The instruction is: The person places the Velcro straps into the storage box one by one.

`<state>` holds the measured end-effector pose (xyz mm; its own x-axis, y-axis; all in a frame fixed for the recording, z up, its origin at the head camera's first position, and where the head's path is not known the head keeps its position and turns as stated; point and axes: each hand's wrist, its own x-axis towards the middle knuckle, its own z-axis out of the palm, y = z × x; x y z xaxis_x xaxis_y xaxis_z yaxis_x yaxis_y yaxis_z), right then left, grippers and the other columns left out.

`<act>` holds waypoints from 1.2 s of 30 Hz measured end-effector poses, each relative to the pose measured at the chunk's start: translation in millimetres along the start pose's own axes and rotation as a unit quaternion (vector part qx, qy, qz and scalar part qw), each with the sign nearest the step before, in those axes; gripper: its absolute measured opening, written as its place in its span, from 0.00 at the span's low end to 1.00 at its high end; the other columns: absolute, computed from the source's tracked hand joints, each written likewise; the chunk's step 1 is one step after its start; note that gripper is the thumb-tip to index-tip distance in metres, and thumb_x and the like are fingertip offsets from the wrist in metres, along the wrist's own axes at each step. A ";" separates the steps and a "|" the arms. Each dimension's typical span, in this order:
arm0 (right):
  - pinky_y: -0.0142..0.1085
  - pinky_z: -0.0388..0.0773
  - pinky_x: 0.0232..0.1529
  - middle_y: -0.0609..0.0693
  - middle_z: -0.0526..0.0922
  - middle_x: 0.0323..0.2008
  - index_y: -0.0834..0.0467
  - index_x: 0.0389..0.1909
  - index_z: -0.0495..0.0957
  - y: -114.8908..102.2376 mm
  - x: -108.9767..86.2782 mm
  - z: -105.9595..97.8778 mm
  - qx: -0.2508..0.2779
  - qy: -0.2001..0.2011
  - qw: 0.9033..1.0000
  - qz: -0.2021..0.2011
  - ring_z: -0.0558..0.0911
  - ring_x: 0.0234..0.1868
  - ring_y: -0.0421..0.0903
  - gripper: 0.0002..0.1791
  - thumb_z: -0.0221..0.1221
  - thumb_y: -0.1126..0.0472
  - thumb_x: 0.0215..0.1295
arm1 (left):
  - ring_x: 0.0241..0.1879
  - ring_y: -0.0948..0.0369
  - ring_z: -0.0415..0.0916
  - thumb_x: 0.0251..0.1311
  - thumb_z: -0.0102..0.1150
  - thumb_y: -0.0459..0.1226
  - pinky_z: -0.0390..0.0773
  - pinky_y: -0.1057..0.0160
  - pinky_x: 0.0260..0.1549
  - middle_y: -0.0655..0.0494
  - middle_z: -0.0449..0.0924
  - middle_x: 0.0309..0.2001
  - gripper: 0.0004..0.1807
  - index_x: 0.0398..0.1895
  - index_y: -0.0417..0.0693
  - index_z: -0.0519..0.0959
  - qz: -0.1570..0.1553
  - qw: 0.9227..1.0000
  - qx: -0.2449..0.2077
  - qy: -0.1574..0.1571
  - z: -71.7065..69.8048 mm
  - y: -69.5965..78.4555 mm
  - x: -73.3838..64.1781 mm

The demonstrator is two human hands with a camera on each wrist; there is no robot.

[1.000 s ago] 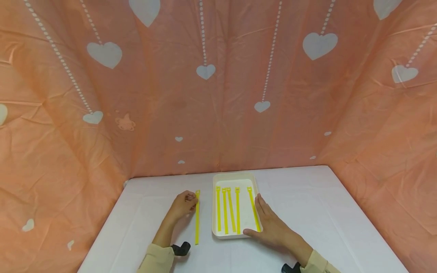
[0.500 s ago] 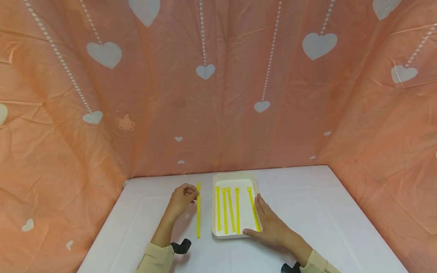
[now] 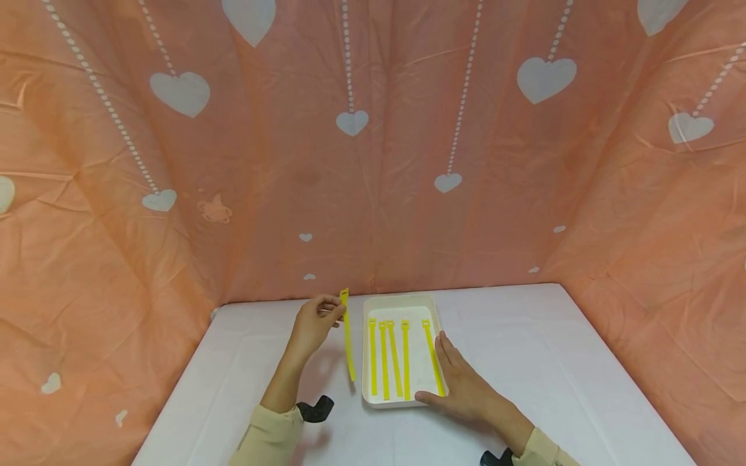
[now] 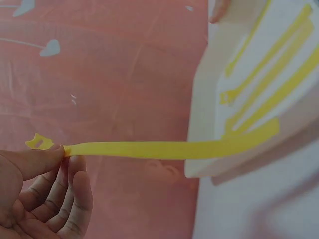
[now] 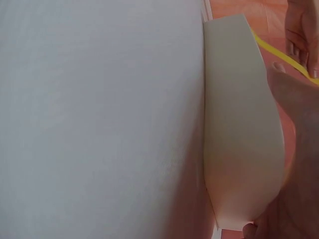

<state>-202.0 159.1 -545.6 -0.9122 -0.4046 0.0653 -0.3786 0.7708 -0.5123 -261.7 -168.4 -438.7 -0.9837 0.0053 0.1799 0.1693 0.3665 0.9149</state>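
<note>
My left hand (image 3: 313, 323) pinches a yellow cable tie (image 3: 349, 349) near its slotted head, between thumb and fingers. In the left wrist view the tie (image 4: 149, 150) stretches out from the fingertips, its tail bending slightly upward. It hangs above the table, just left of a white tray (image 3: 402, 301). Several similar yellow ties (image 3: 406, 362) lie lengthwise inside the tray, slotted heads at the far end. Against the tray's right side rests my right hand (image 3: 466, 385), fingers straight and thumb spread at the front rim. The right wrist view shows the tray's outer wall (image 5: 239, 114) close up.
A white-covered table (image 3: 559, 362) carries the tray near its back edge. Behind and on both sides hangs an orange curtain (image 3: 396, 213) with white hearts. Black wrist cameras (image 3: 316, 409) sit at both cuffs.
My left hand has lifted the cable tie and moved it away from me, slightly right toward the tray. The tie's tail now swings right. My right hand and the tray stay put.
</note>
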 end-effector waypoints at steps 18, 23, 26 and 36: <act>0.60 0.58 0.81 0.65 0.40 0.87 0.69 0.85 0.41 -3.3 -1.2 -2.2 0.005 -0.004 1.000 0.008 0.48 0.86 0.64 0.71 0.64 0.24 0.64 | 0.37 0.52 0.89 0.74 0.65 0.30 0.92 0.49 0.43 0.41 0.86 0.40 0.08 0.49 0.32 0.80 0.030 0.997 -0.047 -0.060 38.9 20.8 4.1; 0.58 0.57 0.82 0.64 0.40 0.87 0.69 0.85 0.42 -2.0 -0.1 -2.0 -0.003 -0.003 1.000 0.004 0.48 0.86 0.63 0.71 0.62 0.22 0.64 | 0.38 0.47 0.90 0.74 0.65 0.29 0.92 0.50 0.41 0.39 0.87 0.40 0.09 0.50 0.30 0.80 0.033 0.995 -0.049 -0.084 53.1 17.8 6.8; 0.58 0.58 0.82 0.64 0.41 0.87 0.69 0.85 0.42 -1.4 -0.4 -2.1 -0.004 0.001 1.000 0.000 0.49 0.86 0.63 0.71 0.62 0.22 0.64 | 0.40 0.42 0.90 0.74 0.64 0.30 0.92 0.47 0.42 0.38 0.88 0.41 0.09 0.50 0.30 0.79 0.030 0.993 -0.052 -0.101 61.4 15.8 9.0; 0.58 0.59 0.81 0.64 0.41 0.87 0.69 0.85 0.43 -0.9 -0.8 -2.8 -0.007 0.005 1.000 -0.006 0.49 0.86 0.62 0.71 0.61 0.21 0.64 | 0.45 0.35 0.88 0.76 0.64 0.33 0.91 0.47 0.44 0.34 0.88 0.43 0.09 0.48 0.34 0.80 0.014 0.986 -0.046 -0.158 87.6 9.9 16.1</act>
<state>-201.4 160.2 -542.8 -0.9089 -0.4093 0.0803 -0.3922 0.7729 -0.4989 -281.1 -83.2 -458.4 -0.9463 0.3084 0.0976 0.1874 0.2770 0.9424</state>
